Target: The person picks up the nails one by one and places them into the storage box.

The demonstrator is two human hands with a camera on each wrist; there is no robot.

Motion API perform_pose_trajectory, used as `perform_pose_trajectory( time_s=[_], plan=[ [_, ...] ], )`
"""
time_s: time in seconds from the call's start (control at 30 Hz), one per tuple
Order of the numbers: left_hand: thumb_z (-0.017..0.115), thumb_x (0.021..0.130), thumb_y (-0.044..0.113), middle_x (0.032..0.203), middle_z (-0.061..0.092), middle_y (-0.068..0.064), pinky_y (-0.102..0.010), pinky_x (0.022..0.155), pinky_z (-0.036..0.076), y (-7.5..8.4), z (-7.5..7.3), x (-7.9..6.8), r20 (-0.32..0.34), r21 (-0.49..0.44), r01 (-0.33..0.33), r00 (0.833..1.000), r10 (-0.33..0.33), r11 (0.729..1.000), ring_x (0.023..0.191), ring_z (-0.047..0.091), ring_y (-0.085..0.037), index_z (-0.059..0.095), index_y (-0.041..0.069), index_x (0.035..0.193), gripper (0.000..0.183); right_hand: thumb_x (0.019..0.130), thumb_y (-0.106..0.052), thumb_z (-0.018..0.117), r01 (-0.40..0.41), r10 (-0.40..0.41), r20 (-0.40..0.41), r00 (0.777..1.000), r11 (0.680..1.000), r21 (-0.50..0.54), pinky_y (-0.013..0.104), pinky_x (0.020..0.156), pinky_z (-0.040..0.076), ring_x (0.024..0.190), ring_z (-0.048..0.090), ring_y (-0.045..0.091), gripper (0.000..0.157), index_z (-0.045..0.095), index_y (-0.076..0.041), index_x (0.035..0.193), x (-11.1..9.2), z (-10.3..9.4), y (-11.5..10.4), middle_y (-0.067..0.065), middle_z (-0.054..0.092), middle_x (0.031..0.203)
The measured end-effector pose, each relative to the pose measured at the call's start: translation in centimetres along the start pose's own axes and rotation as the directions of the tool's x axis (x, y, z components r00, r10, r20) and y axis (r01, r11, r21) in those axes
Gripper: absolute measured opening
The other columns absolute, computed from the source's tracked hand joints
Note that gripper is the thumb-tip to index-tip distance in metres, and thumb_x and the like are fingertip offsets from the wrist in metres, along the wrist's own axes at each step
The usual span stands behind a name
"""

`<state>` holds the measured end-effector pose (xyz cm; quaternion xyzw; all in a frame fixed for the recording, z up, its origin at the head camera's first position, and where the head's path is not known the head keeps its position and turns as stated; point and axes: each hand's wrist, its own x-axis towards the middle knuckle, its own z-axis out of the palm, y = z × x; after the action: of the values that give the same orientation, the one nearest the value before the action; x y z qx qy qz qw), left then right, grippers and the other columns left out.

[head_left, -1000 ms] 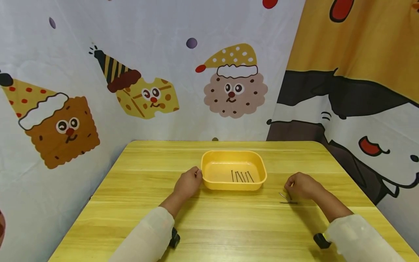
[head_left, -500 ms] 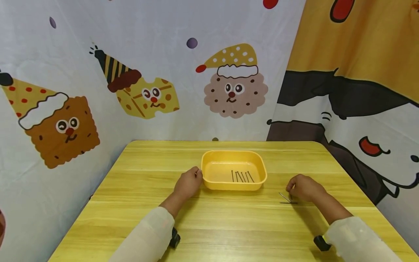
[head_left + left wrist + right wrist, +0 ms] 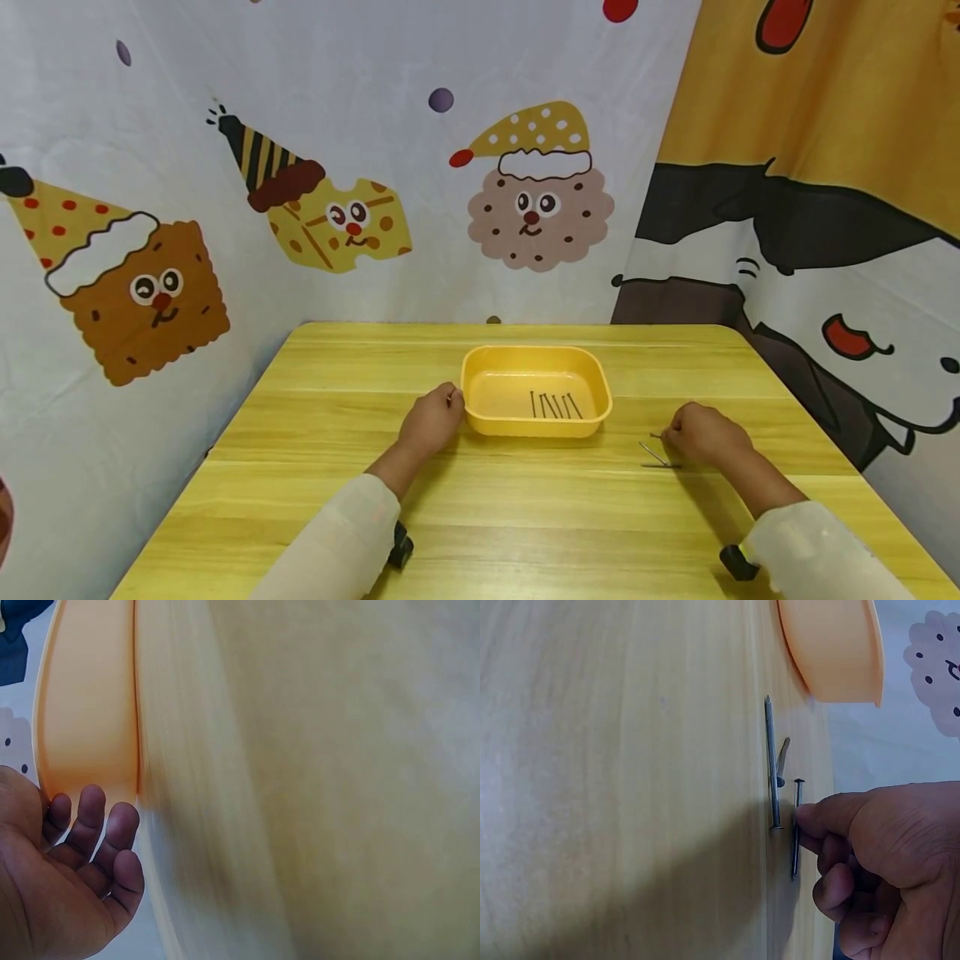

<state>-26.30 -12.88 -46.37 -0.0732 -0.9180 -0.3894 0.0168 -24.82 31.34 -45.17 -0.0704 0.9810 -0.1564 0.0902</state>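
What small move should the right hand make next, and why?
Perhaps the right hand should lift its nail toward the yellow tray: the fingers pinch this nail outside the tray, and five other nails lie inside it.

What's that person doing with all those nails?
Someone is handling nails at a wooden table. Their left hand holds the left edge of a yellow box, and their right hand pinches one single nail between thumb and finger. Five nails lie side by side in the box. Two more nails lie close together on the table, next to the right hand. The pinched nail is outside the box.
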Motion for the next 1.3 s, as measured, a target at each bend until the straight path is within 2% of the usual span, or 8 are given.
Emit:
perform_pose_trajectory(
  time_s=[0.1,0.27,0.5,0.7,0.9,1.03,1.13,1.3],
  plan=[
    [0.041,0.111,0.027,0.065,0.048,-0.003,-0.032,0.054,0.034,0.0,0.0,0.0,0.002,-0.004,-0.002,1.0,0.002,1.0,0.053,0.039,-0.018,0.056,0.013,0.09,0.029,0.099,-0.018,0.06,-0.009,0.009,-0.02,1.0,1.0,-0.019,0.031,0.051,0.032,0.051,0.037,0.012,0.039,0.054,-0.018,0.061,-0.1,0.2,-0.1,-0.005,0.039,0.054],
    [0.041,0.111,0.027,0.066,0.048,-0.002,-0.032,0.054,0.035,-0.2,0.0,0.0,-0.008,0.0,-0.011,1.0,0.011,1.0,0.054,0.04,-0.017,0.055,0.013,0.09,0.029,0.098,-0.017,0.056,-0.039,0.038,-0.019,0.999,0.997,-0.073,0.035,0.053,0.036,0.052,0.041,0.015,0.038,0.053,-0.017,0.06,-0.3,0.1,-0.7,-0.003,0.044,0.055],
    [0.042,0.111,0.028,0.065,0.048,-0.002,-0.032,0.054,0.035,-0.2,0.1,0.1,-0.013,0.005,-0.004,1.0,0.004,1.0,0.053,0.04,-0.017,0.056,0.014,0.089,0.029,0.099,-0.022,0.054,-0.066,0.069,0.016,0.997,0.989,-0.13,0.043,0.057,0.043,0.061,0.052,0.022,0.026,0.059,-0.01,0.078,-0.1,-0.2,-1.5,0.003,0.057,0.07],
    [0.042,0.111,0.029,0.065,0.047,-0.002,-0.032,0.053,0.035,-0.1,0.0,0.2,-0.011,0.007,0.014,1.0,-0.014,1.0,0.053,0.04,-0.017,0.055,0.014,0.088,0.03,0.098,-0.028,0.055,-0.143,0.146,0.044,0.988,0.988,-0.059,0.04,0.055,0.041,0.059,0.05,0.022,0.032,0.055,-0.01,0.072,-0.1,0.0,-1.8,0.006,0.051,0.066],
    [0.042,0.111,0.028,0.065,0.047,-0.002,-0.031,0.053,0.034,-0.1,0.0,0.1,-0.011,0.003,0.014,1.0,-0.014,1.0,0.053,0.04,-0.017,0.055,0.014,0.088,0.03,0.1,-0.034,0.054,-0.18,0.178,0.04,0.983,0.981,0.071,0.03,0.046,0.031,0.045,0.033,0.013,0.048,0.052,-0.017,0.055,0.2,-0.6,-2.7,-0.002,0.041,0.051],
    [0.042,0.111,0.028,0.065,0.047,-0.002,-0.031,0.053,0.034,0.0,-0.1,0.0,-0.009,0.002,0.008,1.0,-0.008,1.0,0.053,0.04,-0.017,0.055,0.014,0.088,0.03,0.101,-0.035,0.052,-0.152,0.15,0.023,0.988,0.98,0.125,0.029,0.045,0.031,0.044,0.031,0.012,0.05,0.055,-0.016,0.055,0.8,-1.5,-3.6,-0.004,0.04,0.049],
    [0.041,0.111,0.029,0.065,0.047,-0.002,-0.031,0.054,0.034,0.1,-0.1,-0.1,-0.002,-0.001,0.007,1.0,-0.007,1.0,0.053,0.039,-0.017,0.055,0.013,0.089,0.031,0.102,-0.036,0.051,-0.119,0.12,0.0,0.993,0.984,0.134,0.03,0.046,0.033,0.045,0.033,0.013,0.049,0.058,-0.014,0.058,1.3,-2.0,-4.5,-0.004,0.041,0.05],
    [0.041,0.111,0.028,0.066,0.047,-0.002,-0.031,0.054,0.034,0.1,-0.1,-0.1,0.003,-0.004,0.008,1.0,-0.008,1.0,0.054,0.039,-0.017,0.055,0.013,0.09,0.03,0.101,-0.035,0.052,-0.089,0.094,-0.03,0.995,0.986,0.144,0.031,0.047,0.033,0.045,0.032,0.013,0.049,0.057,-0.016,0.056,1.7,-2.6,-6.4,-0.004,0.039,0.05]
  ],
)
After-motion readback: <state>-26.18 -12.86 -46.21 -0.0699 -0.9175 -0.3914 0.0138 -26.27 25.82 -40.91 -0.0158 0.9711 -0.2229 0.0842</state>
